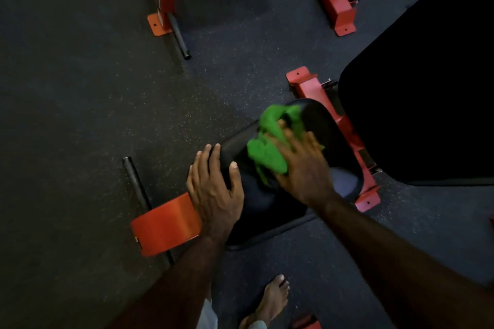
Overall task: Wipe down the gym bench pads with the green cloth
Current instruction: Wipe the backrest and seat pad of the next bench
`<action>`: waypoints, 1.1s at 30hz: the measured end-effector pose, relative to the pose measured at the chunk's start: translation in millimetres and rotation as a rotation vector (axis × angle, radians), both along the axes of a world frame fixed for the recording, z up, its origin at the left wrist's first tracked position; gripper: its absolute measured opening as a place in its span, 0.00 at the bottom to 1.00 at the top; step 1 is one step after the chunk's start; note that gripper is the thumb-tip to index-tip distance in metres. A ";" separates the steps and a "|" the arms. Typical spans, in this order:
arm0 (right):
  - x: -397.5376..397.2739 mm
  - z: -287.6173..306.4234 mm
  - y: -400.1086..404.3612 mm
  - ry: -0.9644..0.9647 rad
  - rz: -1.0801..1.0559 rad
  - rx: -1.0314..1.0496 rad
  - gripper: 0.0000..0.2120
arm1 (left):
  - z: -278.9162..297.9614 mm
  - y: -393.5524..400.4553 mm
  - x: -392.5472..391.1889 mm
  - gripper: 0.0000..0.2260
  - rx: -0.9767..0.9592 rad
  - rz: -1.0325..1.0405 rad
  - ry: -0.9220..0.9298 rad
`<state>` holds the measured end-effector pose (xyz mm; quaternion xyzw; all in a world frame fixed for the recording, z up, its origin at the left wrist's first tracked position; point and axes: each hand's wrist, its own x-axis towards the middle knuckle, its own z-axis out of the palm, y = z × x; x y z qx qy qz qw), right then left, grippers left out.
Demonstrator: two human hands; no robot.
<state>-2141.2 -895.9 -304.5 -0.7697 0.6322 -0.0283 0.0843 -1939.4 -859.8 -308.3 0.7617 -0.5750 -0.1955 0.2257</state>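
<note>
bright green cloth (270, 153) on black seat pad (328, 125), red frame (315, 88), dark speckled floor (93, 101)

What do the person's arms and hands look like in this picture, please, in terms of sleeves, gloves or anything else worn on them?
Both arms are bare as far as the picture shows: no sleeves appear on either forearm. The left hand and the right hand wear no gloves, and no rings, watch or bands can be made out on fingers or wrists. The right hand is slightly blurred, so small details there cannot be told.
</note>
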 end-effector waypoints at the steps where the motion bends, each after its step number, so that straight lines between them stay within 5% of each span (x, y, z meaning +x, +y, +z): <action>1: -7.0 0.0 -9.2 -0.019 -0.187 -0.036 0.35 | 0.4 -0.5 -0.7 0.24 0.008 0.005 -0.006; 3: 3.4 5.4 -18.8 -0.108 -0.532 -0.108 0.34 | 0.6 -0.5 -1.9 0.24 0.020 0.003 -0.020; 5: 31.8 8.8 -17.5 -0.117 -0.558 -0.065 0.35 | -0.3 -0.5 -2.2 0.24 0.016 0.003 -0.044; 9: 43.7 6.3 2.3 -0.153 0.106 0.044 0.35 | -0.6 -0.6 -1.4 0.27 0.007 -0.015 -0.059; 11: 20.0 1.4 -14.2 -0.072 0.235 0.048 0.36 | 0.0 -0.6 -1.3 0.27 0.013 -0.005 -0.074; 17: 32.6 7.7 -43.6 -0.149 -0.538 -0.020 0.35 | -1.2 -1.9 -3.5 0.26 0.022 -0.009 -0.091; 21: 42.2 4.7 -35.4 -0.148 0.132 0.050 0.35 | -2.6 -1.2 -4.7 0.27 -0.007 0.003 -0.095; 23: 16.0 0.7 -54.6 -0.077 0.258 0.037 0.35 | -2.9 -1.2 -4.2 0.27 -0.017 0.004 -0.097; 29: 11.6 5.5 -91.0 -0.137 -0.753 -0.113 0.34 | -1.0 -1.4 -4.8 0.27 0.016 -0.002 -0.100; 31: 30.0 3.2 -77.3 -0.130 -0.546 -0.139 0.33 | -1.3 -1.7 -3.9 0.28 0.020 -0.002 -0.108; 33: 29.8 -1.5 -60.0 -0.142 -0.072 -0.070 0.34 | -1.4 -2.2 -3.8 0.28 0.024 -0.003 -0.109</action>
